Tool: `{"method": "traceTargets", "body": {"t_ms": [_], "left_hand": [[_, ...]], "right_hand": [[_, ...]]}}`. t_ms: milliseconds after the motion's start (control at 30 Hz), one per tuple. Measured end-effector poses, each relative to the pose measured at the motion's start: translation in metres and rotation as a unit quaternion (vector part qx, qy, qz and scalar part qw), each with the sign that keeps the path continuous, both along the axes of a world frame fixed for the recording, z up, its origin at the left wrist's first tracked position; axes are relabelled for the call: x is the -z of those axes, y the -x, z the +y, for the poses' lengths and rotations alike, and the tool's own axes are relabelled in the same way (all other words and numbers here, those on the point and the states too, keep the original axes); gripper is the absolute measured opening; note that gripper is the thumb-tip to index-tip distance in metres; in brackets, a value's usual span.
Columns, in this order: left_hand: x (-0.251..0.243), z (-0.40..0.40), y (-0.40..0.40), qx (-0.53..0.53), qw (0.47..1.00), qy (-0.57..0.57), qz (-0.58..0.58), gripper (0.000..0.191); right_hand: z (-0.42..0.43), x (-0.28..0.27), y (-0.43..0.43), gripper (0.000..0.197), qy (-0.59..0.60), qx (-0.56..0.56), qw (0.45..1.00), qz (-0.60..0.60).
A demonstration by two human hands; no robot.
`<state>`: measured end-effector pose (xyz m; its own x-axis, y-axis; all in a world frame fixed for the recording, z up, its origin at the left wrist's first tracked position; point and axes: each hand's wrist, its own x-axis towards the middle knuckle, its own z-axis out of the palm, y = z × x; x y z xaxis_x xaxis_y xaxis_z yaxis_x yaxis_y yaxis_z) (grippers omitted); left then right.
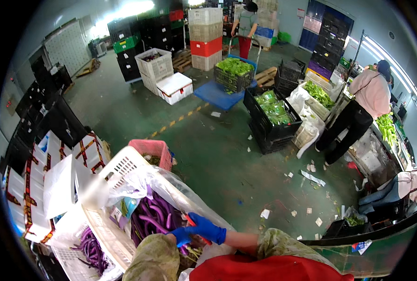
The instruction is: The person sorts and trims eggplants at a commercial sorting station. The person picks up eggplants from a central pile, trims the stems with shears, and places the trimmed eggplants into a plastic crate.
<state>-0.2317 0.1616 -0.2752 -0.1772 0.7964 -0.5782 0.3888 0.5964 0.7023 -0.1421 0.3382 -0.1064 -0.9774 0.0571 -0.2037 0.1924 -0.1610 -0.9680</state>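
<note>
In blue gloves, both my hands are close together over a cream plastic crate (pixel 106 232) lined with clear plastic film. My right hand (pixel 207 228) grips red-handled scissors (pixel 190 220), their blades towards the crate's far side. Beside it, my left hand (pixel 181 236) is bent inward, partly behind my sleeve; its fingers and anything in them are hidden. Long purple eggplants (pixel 154 212) fill the lined crate, some with green stems showing below my hands. A second white crate (pixel 68 242), to the left, holds more eggplants (pixel 93 247).
White foam boxes (pixel 36 186) with patterned tape stand left. Beyond my crate is a pink basket (pixel 164 151). Scraps litter the green floor (pixel 208 154). A black crate of bagged greens (pixel 273 130) stands ahead. One person (pixel 366 91) works at right; another (pixel 247 21) holds a blue cart (pixel 219 95).
</note>
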Motion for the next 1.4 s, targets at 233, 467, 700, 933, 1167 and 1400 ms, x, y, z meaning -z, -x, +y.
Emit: {"method": "traceTargets", "body": {"t_ms": [233, 467, 700, 933, 1167, 1400], "left_hand": [[-0.15, -0.013, 0.018, 0.349, 0.86, -0.135, 0.348, 0.008], [-0.273, -0.07, 0.009, -0.109, 0.878, -0.159, 0.438, 0.033], [-0.28, -0.118, -0.031, -0.627, 0.621, -0.439, 0.166, 0.047], [-0.261, -0.087, -0.051, -0.611, 0.667, -0.426, 0.005, 0.042], [-0.3, -0.043, -0.096, -0.564, 0.708, -0.415, -0.088, 0.031], [-0.259, -0.037, -0.065, -0.507, 0.723, -0.455, -0.116, 0.035]], "right_hand": [[-0.009, 0.013, 0.001, 0.04, 0.029, -0.002, 0.996, 0.082], [0.005, -0.014, 0.003, 0.04, 0.157, 0.086, 0.982, 0.057], [-0.043, -0.052, 0.0, 0.04, 0.093, 0.038, 0.981, 0.168], [-0.121, -0.045, -0.013, 0.035, 0.148, -0.024, 0.965, 0.216], [-0.106, -0.052, -0.035, 0.021, 0.111, -0.061, 0.978, 0.163], [-0.106, -0.07, -0.029, 0.026, 0.276, 0.021, 0.948, 0.16]]}}
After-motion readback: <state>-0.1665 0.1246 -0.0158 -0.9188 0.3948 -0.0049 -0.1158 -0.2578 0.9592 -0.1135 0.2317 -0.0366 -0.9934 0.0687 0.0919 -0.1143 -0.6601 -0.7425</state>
